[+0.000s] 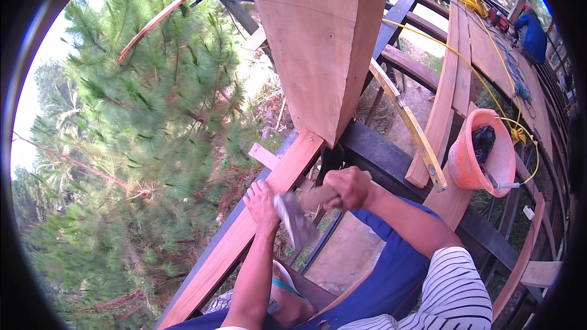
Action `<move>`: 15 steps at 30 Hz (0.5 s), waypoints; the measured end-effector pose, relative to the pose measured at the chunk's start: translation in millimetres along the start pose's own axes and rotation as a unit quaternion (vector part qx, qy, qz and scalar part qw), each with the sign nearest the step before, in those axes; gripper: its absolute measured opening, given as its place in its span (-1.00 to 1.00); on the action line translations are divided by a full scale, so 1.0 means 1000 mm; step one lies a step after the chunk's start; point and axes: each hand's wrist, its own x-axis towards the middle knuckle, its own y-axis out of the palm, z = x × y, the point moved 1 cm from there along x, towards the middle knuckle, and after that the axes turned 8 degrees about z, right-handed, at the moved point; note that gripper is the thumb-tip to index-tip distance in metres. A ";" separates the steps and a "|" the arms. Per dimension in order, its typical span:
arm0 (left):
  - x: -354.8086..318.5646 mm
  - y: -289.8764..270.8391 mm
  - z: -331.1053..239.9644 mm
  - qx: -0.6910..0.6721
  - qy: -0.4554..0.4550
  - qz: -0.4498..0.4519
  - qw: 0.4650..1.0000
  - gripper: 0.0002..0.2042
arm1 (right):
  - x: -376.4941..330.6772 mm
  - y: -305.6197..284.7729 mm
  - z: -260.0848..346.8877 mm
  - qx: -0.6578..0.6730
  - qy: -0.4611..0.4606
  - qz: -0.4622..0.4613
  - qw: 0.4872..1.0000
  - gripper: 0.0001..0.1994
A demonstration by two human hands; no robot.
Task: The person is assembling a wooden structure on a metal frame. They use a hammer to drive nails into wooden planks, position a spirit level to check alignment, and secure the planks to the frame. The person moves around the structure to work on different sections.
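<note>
My right hand (350, 188) is closed around the wooden handle of a hatchet (296, 220). Its metal head, smeared by motion, hangs just right of my left hand (262, 203). That hand presses on a long reddish wooden board (211, 269), fingers bent over its far edge; whether they pinch anything small cannot be made out. The board runs diagonally from the lower left up to the foot of a broad wooden post (315, 43). A short wooden strip (264, 155) sticks out from under the board beside the post.
Open gaps between dark metal beams (385, 153) show ground far below. On the right are an orange bucket (482, 153) with a black bag, a yellow spirit level (416, 128), planks (443, 98) and a yellow cord (469, 1). A person in blue (531, 35) crouches far right.
</note>
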 end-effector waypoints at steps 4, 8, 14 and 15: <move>0.009 0.006 0.005 0.015 0.008 -0.025 1.000 -0.20 | 0.012 -0.009 -0.024 0.011 0.357 0.157 0.921 -0.33; 0.011 0.040 0.028 -0.026 0.011 -0.057 0.998 -0.29 | 0.021 -0.004 0.052 0.013 -0.032 0.001 0.999 -0.39; 0.005 -0.004 -0.005 -0.001 0.012 -0.028 1.000 -0.28 | -0.001 -0.006 -0.046 -0.018 0.376 0.134 0.917 -0.29; 0.002 0.002 0.000 0.005 0.008 -0.033 0.999 -0.27 | 0.002 0.001 -0.021 0.000 0.339 0.124 0.933 -0.27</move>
